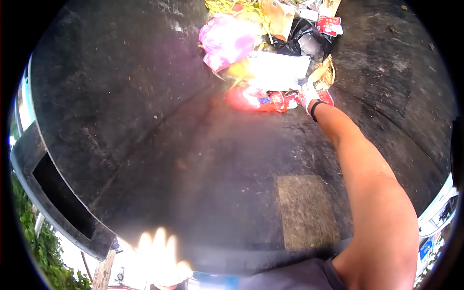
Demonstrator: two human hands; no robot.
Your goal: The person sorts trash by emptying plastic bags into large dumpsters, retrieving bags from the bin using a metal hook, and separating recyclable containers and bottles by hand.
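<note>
My right hand (307,95), in a white glove with a dark band at the wrist, reaches far down into a dark bin. Its fingers look drawn together at the lower right corner of a white rectangular panel (280,71); glare and the small size hide what is in them. Red printed packaging (280,101) lies beside and below this hand. Near the bottom edge, my left hand (162,256) is washed out by bright light, its fingers spread and holding nothing visible.
Further up the heap are a pink plastic bag (227,38), a black bag (314,41), an orange-tan package (278,19), a red box (329,26) and yellowish husks (324,72). A brown rectangular patch (307,212) marks the near wall. The bin's rim (63,193) curves around the left.
</note>
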